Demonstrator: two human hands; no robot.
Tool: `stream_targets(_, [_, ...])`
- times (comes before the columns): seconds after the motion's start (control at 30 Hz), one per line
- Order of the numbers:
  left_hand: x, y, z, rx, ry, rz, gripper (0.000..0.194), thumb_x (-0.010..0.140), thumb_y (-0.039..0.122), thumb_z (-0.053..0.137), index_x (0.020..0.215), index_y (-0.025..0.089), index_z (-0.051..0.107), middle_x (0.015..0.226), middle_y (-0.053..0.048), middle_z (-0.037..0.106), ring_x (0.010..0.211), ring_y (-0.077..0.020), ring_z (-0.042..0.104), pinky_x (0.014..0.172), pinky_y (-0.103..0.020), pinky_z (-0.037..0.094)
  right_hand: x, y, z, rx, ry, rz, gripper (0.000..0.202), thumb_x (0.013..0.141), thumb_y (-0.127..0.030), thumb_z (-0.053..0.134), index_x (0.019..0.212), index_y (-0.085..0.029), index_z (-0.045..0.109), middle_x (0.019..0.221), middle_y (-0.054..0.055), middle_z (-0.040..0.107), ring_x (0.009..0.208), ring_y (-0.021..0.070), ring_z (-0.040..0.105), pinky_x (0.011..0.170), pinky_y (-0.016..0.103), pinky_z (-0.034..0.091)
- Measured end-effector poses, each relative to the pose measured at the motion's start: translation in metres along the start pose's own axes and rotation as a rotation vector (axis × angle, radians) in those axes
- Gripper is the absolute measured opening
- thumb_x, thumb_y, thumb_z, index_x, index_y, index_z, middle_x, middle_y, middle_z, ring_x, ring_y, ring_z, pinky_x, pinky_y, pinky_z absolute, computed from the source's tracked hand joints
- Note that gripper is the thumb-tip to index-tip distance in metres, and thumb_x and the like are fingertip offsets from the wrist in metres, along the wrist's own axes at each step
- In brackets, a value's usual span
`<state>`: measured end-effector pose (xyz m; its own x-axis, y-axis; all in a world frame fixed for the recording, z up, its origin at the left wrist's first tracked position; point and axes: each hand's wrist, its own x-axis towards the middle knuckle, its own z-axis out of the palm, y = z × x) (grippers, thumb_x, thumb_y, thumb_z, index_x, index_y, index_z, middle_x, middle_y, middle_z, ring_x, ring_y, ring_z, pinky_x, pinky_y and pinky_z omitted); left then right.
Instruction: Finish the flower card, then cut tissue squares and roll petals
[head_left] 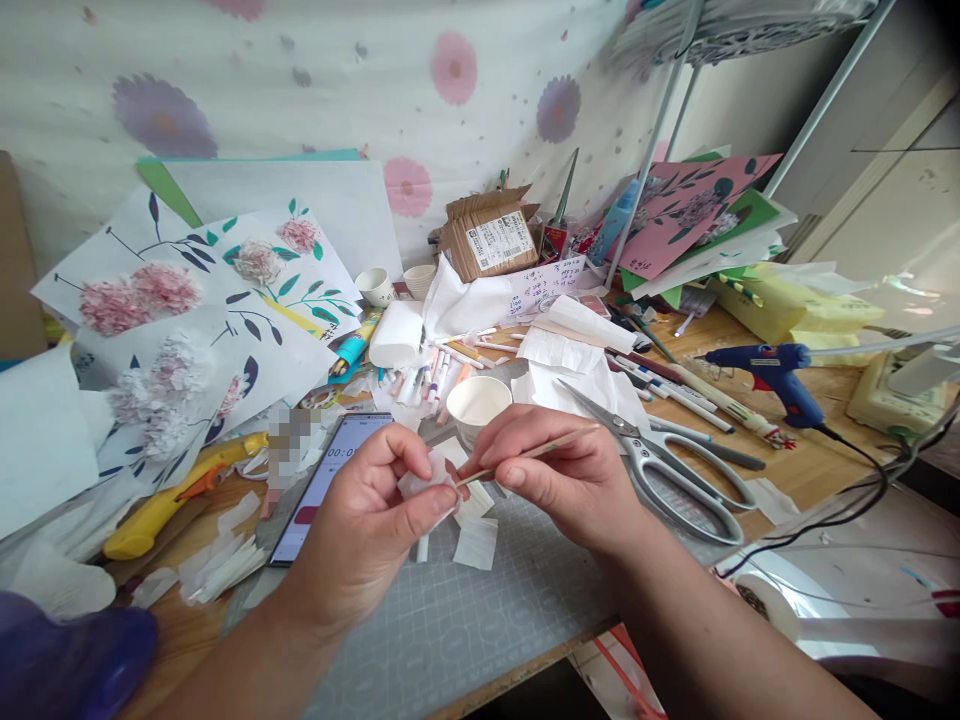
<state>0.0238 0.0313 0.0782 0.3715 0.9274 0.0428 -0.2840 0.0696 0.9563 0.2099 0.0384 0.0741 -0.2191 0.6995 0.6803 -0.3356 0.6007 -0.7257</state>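
My left hand (382,500) pinches a small piece of thin white tissue paper (420,483) between thumb and fingers. A thin wooden stick (551,442) is gripped by my right hand (559,475), and its tip touches the tissue at my left fingertips. Both hands are close together over the grey cutting mat (480,630). Small white paper squares (475,542) lie on the mat just beneath them. Directly behind my fingers stands a white paper cup (478,402); what it holds cannot be made out.
A phone (334,480) lies left of my left hand, beside a yellow glue gun (180,497). Large scissors (675,465) and a blue glue gun (776,375) are at right. Markers, a cardboard box (487,235) and flower pictures (255,275) stand behind.
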Motion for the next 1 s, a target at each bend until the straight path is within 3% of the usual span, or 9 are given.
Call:
stream_targets(0.27, [-0.0020,0.0031,0.0024,-0.025,0.017,0.008,0.024,0.076,0.024,0.080,0.075,0.021,0.056,0.067,0.004,0.067,0.067,-0.0106,0.060,0.065,-0.019,0.044,0.0001,-0.0008,0.0005,-0.021,0.006,-0.004,0.004,0.087,-0.019,0.066,0.087,-0.019,0.070,0.081,0.005,0.072,0.079,0.0160,0.067,0.069,0.030,0.055])
stream_targets(1.0, [-0.0023,0.0007,-0.0029,0.030,-0.027,0.002,0.020,0.080,0.025,0.075,0.077,0.023,0.056,0.070,0.003,0.067,0.071,-0.0114,0.061,0.066,-0.019,0.044,0.0005,-0.0016,0.0010,-0.043,0.011,0.005,0.005,0.087,-0.020,0.066,0.085,-0.020,0.070,0.079,0.004,0.072,0.079,0.0161,0.067,0.070,0.031,0.056])
